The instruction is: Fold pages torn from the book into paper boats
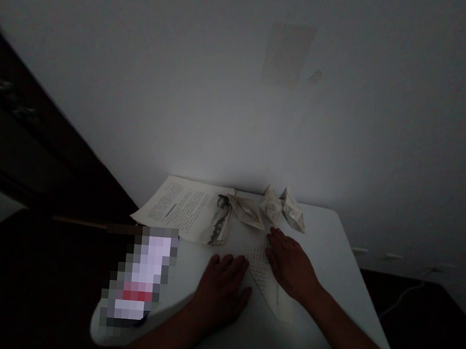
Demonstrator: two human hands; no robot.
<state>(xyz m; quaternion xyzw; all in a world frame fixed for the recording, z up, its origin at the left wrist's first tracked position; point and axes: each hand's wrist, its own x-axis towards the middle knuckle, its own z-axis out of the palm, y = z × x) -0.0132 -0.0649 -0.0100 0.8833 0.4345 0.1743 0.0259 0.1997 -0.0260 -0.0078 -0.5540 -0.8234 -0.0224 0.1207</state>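
Observation:
A printed sheet of paper (259,276), folded to a pointed, triangle-like shape, lies on the white table (183,299). My left hand (224,284) rests palm down on the tabletop at the sheet's left edge, fingers slightly bent and thumb apart, its fingertips by the paper's upper left corner. Along the right side, my right hand (294,265) lies flat over part of the sheet with its fingers stretched forward. Neither hand grips anything. Just beyond them stand three folded paper boats: a left one (248,210), a middle one (271,205) and a right one (293,210).
A stack of printed pages (185,208) lies at the table's back left. Nearer, a lit phone-like object (142,275) is blurred by pixels. The wall (221,114) rises behind the table. A cable (403,298) hangs at the right, beyond the table's edge.

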